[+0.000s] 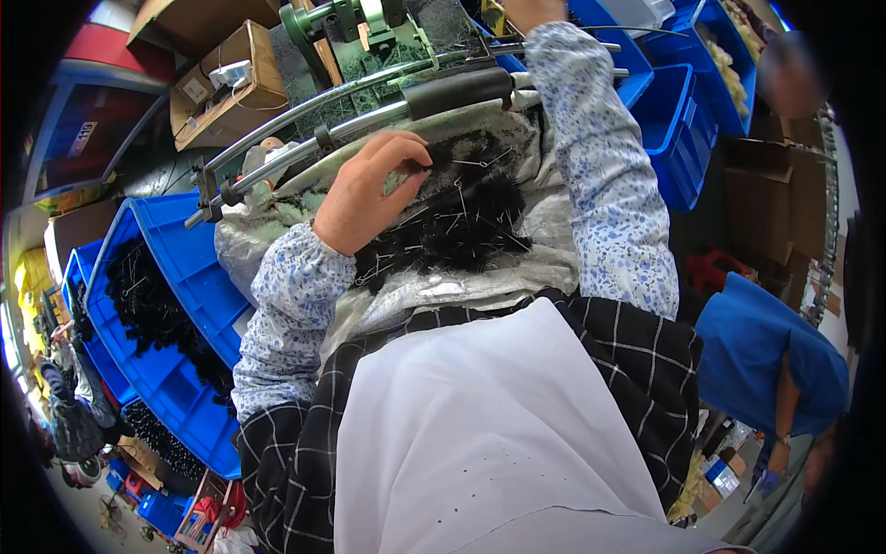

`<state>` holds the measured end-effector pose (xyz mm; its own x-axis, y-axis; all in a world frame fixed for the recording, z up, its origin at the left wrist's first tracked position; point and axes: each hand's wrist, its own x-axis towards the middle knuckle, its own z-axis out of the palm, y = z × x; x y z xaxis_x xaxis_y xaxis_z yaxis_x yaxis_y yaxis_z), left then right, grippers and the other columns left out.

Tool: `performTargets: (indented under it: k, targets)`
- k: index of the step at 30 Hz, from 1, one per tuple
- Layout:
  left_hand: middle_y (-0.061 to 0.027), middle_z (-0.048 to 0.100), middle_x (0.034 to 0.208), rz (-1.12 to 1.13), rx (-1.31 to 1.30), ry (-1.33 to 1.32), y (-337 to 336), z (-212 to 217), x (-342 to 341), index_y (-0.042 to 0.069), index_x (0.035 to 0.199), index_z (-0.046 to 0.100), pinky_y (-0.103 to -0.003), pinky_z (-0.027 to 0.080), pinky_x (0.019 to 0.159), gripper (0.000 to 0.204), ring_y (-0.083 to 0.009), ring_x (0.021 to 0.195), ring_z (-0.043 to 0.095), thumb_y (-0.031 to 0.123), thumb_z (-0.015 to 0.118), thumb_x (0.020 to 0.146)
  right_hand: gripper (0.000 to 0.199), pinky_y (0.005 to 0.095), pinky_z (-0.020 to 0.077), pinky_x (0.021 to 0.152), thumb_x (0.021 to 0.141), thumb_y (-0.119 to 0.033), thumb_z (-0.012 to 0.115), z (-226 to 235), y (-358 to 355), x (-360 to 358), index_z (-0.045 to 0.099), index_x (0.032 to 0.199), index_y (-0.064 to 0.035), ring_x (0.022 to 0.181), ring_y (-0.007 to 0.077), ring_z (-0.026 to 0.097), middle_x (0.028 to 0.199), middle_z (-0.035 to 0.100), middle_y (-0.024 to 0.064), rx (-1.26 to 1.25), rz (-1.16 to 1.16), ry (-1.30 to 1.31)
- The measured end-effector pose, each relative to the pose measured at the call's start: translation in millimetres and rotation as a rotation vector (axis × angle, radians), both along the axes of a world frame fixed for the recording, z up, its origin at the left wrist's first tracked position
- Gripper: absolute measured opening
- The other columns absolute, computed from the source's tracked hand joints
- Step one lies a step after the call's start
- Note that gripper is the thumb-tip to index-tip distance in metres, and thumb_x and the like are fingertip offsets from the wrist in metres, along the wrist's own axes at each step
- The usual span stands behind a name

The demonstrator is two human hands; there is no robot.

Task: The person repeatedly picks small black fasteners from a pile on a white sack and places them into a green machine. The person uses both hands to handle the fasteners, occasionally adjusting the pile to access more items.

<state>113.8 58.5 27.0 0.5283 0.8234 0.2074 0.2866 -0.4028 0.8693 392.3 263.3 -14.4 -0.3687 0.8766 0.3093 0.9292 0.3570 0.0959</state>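
My left hand (369,189) reaches into a heap of small black bristly brushes with wire stems (466,222) lying on a grey woven sack (544,254) in front of me. Its fingers pinch at one wire-stemmed brush (420,169) at the top of the heap. My right arm in a flowered sleeve (600,157) stretches up toward the green machine (355,28). Only the wrist of my right hand (533,11) shows at the top edge; the fingers are out of view.
Chrome bars (305,125) with a black grip (457,90) cross above the heap. Blue bins (175,314) of black brushes stand at left, more blue bins (683,120) at upper right, cardboard boxes (226,83) at upper left. A person in blue (771,360) is at right.
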Motion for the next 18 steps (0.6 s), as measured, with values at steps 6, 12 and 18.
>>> performTargets:
  k: [6,12,18]
  targets:
    - [-0.011,0.057,0.105,0.215,0.029,-0.088,-4,-14,10,0.002,0.096,0.056,-0.03,0.05,0.075,0.021,-0.0219,0.086,0.062,-0.003,0.063,0.076,0.03,0.0356,0.0487,0.082,0.09,-0.025,0.054,70,-115,-44,0.057,0.112,-0.0056,0.092,0.0263,0.061,0.106,0.06,0.0126,-0.478,0.097,0.13]
    - [-0.0119,0.056,0.112,0.3,0.043,-0.159,-4,-11,11,0.001,0.107,0.052,-0.027,0.05,0.076,0.032,-0.0151,0.086,0.061,-0.005,0.064,0.077,0.031,0.0336,0.0463,0.066,0.087,-0.026,0.059,40,-170,-68,0.06,0.111,-0.0069,0.072,0.0197,0.058,0.083,0.063,0.0103,-0.867,0.237,0.816]
    - [-0.0153,0.051,0.114,-0.281,0.038,0.304,-35,-23,6,0.009,0.121,0.044,-0.037,0.049,0.077,0.054,-0.031,0.089,0.058,0.021,0.07,0.076,0.011,0.0338,0.0515,0.066,0.08,-0.014,0.057,1,-72,-70,0.066,0.087,-0.0112,0.076,0.0212,0.064,0.082,0.064,0.0056,0.114,-0.002,0.19]
